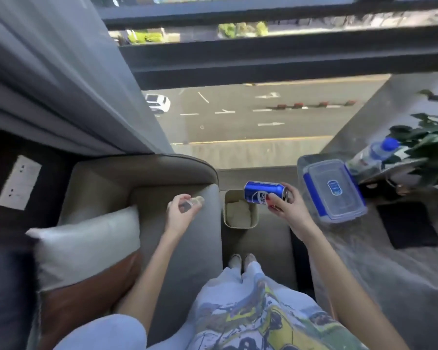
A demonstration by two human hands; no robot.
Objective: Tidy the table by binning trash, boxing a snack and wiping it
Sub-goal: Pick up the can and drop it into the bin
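Observation:
My right hand (286, 208) grips a blue soda can (263, 194) on its side, held just above the right rim of a small beige bin (254, 224) on the floor. My left hand (181, 210) holds a small clear plastic piece (196, 200) over the sofa arm, left of the bin. A clear lidded box with blue clips (334, 190) rests on the grey table (402, 274) at the right. Pale crumpled material lies inside the bin.
A grey sofa (187, 248) with a white and brown cushion (86, 248) fills the left. On the table stand a water bottle with a blue cap (374, 152), a potted plant (427, 142) and a black mat (407, 223). A window and a curtain (61, 84) are ahead.

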